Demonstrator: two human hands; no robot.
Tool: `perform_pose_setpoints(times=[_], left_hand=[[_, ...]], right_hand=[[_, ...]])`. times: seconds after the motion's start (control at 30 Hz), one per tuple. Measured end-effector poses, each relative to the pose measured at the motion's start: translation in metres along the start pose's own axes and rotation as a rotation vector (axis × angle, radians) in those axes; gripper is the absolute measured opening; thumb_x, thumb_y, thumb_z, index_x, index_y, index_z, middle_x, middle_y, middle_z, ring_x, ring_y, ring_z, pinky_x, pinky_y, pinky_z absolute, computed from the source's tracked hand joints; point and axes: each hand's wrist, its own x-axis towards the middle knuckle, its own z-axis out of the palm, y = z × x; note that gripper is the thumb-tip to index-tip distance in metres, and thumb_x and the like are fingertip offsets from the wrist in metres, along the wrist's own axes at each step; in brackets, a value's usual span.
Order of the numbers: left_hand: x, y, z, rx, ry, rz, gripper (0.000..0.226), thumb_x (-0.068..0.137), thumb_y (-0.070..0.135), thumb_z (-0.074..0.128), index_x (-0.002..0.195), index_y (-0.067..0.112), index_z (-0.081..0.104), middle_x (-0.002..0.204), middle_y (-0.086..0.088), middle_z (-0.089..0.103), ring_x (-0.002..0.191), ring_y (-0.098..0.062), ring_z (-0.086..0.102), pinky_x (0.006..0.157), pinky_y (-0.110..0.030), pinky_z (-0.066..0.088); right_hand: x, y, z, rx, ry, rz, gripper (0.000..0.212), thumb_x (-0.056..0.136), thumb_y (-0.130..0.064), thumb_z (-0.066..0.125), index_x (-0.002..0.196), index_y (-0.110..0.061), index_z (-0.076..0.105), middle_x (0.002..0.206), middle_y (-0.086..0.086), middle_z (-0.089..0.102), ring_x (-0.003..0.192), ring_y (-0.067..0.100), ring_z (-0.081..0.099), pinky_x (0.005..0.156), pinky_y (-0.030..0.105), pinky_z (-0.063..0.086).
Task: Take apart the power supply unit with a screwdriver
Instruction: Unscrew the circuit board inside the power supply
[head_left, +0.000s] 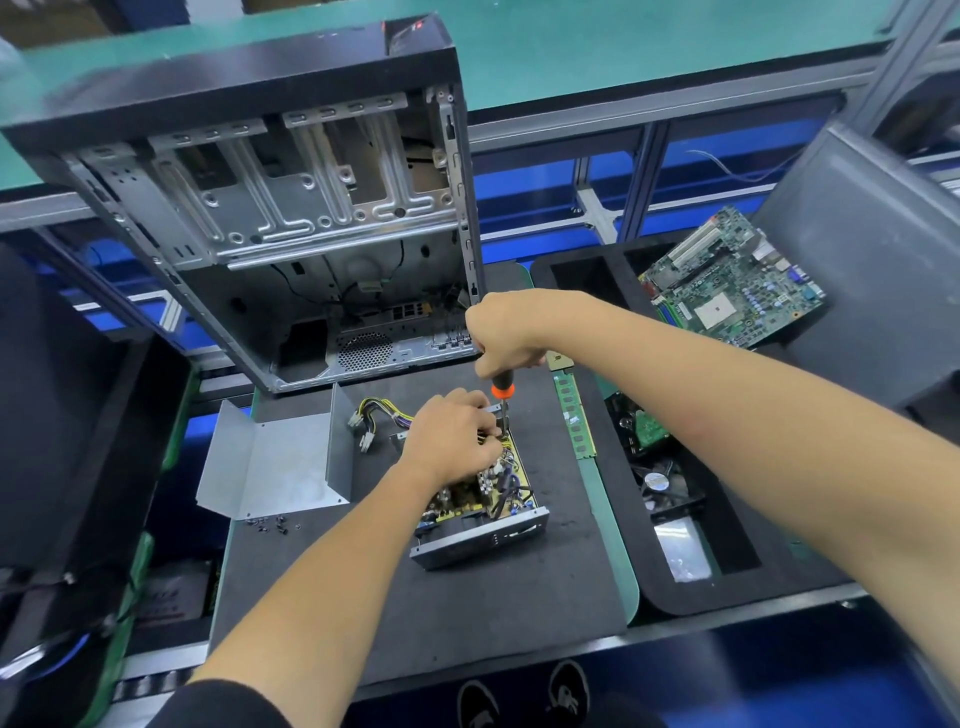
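The opened power supply unit (480, 512) lies on the dark mat (467, 613), its circuit board and wires exposed. My left hand (449, 439) rests on its far end with fingers curled round the inner parts. My right hand (501, 332) grips the handle of an orange-and-black screwdriver (502, 389), held upright with its tip down into the unit's far end. The unit's removed grey metal cover (270, 462) lies to the left. A yellow and black cable bundle (376, 415) trails out of the unit's far side.
An empty PC case (291, 208) stands behind the mat. Several loose screws (272, 524) lie near the cover. A RAM stick (574, 415) lies right of the unit. A black foam tray (675, 597) at right holds a motherboard (732, 286), a fan and a drive.
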Motion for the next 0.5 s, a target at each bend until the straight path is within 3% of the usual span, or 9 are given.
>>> perform_pose_setpoints(times=[0.5], left_hand=[[0.0011, 0.0013, 0.0002, -0.007, 0.011, -0.008, 0.042, 0.071, 0.04, 0.039, 0.087, 0.026, 0.075, 0.1, 0.01, 0.062, 0.09, -0.018, 0.051, 0.075, -0.03, 0.038]], right_hand=[[-0.0015, 0.0025, 0.0025, 0.004, -0.005, 0.005, 0.031, 0.086, -0.026, 0.056, 0.06, -0.008, 0.054, 0.055, 0.008, 0.063, 0.046, 0.018, 0.051, 0.043, 0.023, 0.033]])
